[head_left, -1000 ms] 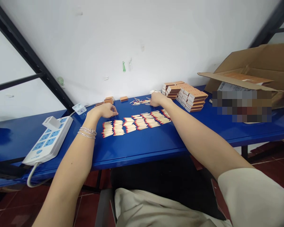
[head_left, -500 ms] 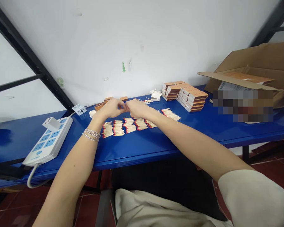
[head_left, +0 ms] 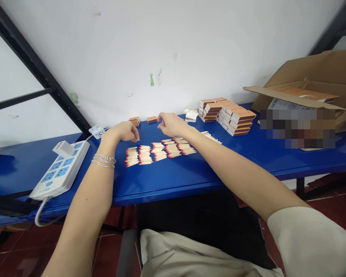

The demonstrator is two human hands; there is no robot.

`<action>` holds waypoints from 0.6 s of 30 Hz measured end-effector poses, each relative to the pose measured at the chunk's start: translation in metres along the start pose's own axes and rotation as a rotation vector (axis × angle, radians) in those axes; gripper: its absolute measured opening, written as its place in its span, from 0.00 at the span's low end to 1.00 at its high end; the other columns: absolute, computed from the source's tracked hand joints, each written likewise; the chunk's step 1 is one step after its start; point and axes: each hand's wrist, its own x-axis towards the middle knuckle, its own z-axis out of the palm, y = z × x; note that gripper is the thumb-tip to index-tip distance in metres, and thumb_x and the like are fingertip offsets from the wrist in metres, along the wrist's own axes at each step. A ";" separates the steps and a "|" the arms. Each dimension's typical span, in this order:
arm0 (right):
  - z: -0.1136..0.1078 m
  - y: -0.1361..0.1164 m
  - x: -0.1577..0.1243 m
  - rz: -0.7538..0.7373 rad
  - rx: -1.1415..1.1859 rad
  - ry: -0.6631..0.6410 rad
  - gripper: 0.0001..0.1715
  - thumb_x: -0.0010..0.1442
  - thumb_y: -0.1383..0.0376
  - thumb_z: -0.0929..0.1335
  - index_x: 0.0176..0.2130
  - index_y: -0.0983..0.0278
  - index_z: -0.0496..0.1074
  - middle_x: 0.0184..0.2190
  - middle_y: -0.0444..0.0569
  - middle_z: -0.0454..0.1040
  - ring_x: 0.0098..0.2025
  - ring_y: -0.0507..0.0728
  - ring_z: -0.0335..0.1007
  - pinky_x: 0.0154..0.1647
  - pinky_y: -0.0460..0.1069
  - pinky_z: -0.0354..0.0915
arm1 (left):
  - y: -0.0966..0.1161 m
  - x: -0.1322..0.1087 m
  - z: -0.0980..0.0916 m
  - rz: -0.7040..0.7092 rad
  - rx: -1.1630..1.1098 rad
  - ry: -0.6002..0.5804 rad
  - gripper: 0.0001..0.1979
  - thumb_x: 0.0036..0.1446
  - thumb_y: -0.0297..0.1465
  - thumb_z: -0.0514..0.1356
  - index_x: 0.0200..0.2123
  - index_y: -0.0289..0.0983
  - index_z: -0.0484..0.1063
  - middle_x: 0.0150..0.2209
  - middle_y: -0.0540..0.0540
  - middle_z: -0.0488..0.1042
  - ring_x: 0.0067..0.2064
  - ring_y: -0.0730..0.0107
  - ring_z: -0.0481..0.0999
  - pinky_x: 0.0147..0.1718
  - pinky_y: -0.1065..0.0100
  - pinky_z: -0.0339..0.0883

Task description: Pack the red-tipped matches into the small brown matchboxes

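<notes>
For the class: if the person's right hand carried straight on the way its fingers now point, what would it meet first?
Probably the small orange matchbox on the blue table, just beyond the right hand. Depth is hard to judge from this head view, so the hand might pass slightly in front of it.

Rows of matchsticks lie mid-frame on the bench, with a power strip to their left, stacked matchboxes behind them to the right, and a cardboard box at far right.
</notes>
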 end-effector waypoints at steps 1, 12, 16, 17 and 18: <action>-0.001 0.004 0.001 0.024 -0.002 -0.008 0.16 0.62 0.64 0.67 0.50 0.66 0.69 0.46 0.57 0.76 0.43 0.59 0.73 0.41 0.50 0.64 | -0.005 0.001 -0.001 -0.033 0.002 -0.028 0.10 0.38 0.30 0.64 0.29 0.43 0.81 0.32 0.51 0.82 0.37 0.63 0.77 0.33 0.71 0.67; -0.004 0.027 0.009 0.122 -0.010 -0.003 0.18 0.59 0.64 0.68 0.49 0.66 0.73 0.45 0.56 0.77 0.44 0.58 0.73 0.45 0.50 0.65 | -0.018 0.006 -0.001 -0.113 -0.007 -0.171 0.12 0.35 0.35 0.66 0.29 0.45 0.82 0.33 0.50 0.82 0.34 0.63 0.76 0.30 0.72 0.67; -0.014 0.046 0.012 0.208 -0.052 0.016 0.16 0.58 0.66 0.68 0.47 0.66 0.76 0.43 0.55 0.78 0.45 0.58 0.74 0.47 0.49 0.66 | -0.020 0.006 0.000 -0.137 0.015 -0.165 0.12 0.34 0.33 0.66 0.29 0.45 0.83 0.32 0.49 0.82 0.34 0.61 0.77 0.29 0.71 0.66; -0.016 0.052 0.013 0.239 -0.064 0.020 0.15 0.58 0.66 0.69 0.46 0.65 0.76 0.43 0.55 0.79 0.45 0.58 0.74 0.47 0.50 0.66 | -0.019 0.005 0.001 -0.142 0.012 -0.164 0.12 0.34 0.33 0.66 0.29 0.45 0.83 0.32 0.49 0.82 0.35 0.61 0.77 0.29 0.71 0.66; -0.019 0.059 0.013 0.270 -0.072 0.025 0.15 0.57 0.67 0.69 0.46 0.65 0.77 0.43 0.55 0.79 0.45 0.59 0.74 0.47 0.50 0.66 | -0.019 0.005 0.001 -0.147 0.007 -0.161 0.12 0.34 0.33 0.66 0.29 0.45 0.83 0.32 0.49 0.82 0.35 0.61 0.77 0.29 0.71 0.66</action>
